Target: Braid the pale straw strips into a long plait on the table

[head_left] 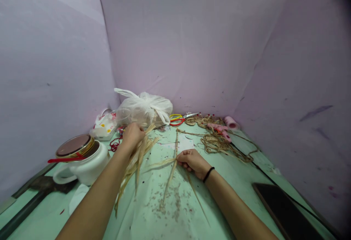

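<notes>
My left hand (133, 134) is closed around a bundle of dry straw strips (134, 165) that trails back along my forearm on the pale green table (164, 218). My right hand (192, 161) rests on the table with its fingers curled, pinching a few thin straw strips (171, 176) where they cross. A black band sits on my right wrist. The two hands are about a hand's width apart.
A knotted white plastic bag (146, 108) stands behind my left hand. A white pot with a gold-rimmed lid (82, 157) is at the left. Scissors (182, 118), tangled jute twine (219, 143), a pink glue gun (221, 130) and a dark phone (285, 210) lie to the right. Purple partition walls surround the table.
</notes>
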Tool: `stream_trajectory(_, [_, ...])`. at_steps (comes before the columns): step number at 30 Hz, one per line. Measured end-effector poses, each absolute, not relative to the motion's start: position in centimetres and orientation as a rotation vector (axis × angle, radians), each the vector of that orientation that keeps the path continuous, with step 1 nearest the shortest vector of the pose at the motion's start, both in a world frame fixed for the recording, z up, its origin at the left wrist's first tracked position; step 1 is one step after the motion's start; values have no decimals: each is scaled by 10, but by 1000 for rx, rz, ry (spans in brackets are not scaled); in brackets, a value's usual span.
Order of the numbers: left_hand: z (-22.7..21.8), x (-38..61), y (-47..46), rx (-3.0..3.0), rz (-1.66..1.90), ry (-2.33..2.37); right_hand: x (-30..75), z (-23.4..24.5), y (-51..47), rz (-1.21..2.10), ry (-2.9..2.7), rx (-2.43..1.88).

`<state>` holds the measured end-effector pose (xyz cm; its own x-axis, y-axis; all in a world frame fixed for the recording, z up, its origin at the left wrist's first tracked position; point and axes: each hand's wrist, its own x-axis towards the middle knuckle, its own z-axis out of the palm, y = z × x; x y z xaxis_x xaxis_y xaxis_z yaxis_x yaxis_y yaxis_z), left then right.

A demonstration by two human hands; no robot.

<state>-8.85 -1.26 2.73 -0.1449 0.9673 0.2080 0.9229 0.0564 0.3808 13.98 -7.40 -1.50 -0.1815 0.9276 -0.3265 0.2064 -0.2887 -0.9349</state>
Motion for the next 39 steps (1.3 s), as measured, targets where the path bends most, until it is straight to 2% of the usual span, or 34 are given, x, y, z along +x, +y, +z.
stream_trajectory(7, [30, -88, -14, 1840, 823, 1997, 140, -16, -73, 1514, -1331, -1491])
stream_trajectory(15, [47, -81, -20, 1845, 822, 1780, 140, -14, -74, 1518, -1331, -1476])
stream_trajectory(20, [41, -82, -18, 1787, 646, 1778, 140, -15, -74, 1513, -1343, -1487])
stream_trajectory(24, [32, -81, -17, 1713, 400, 1606, 139, -15, -74, 1524, -1326, -1491])
stream_trajectory(27, [28, -79, -15, 1730, 328, 1658, 139, -14, -74, 1530, -1323, -1481])
stream_trajectory(33, [28, -68, -13, 2033, 588, 1843, 141, -18, -72, 1534, -1323, -1482])
stream_trajectory(39, [19, -53, -19, 2057, 404, 2112, 141, -18, -71, 1531, -1349, -1483])
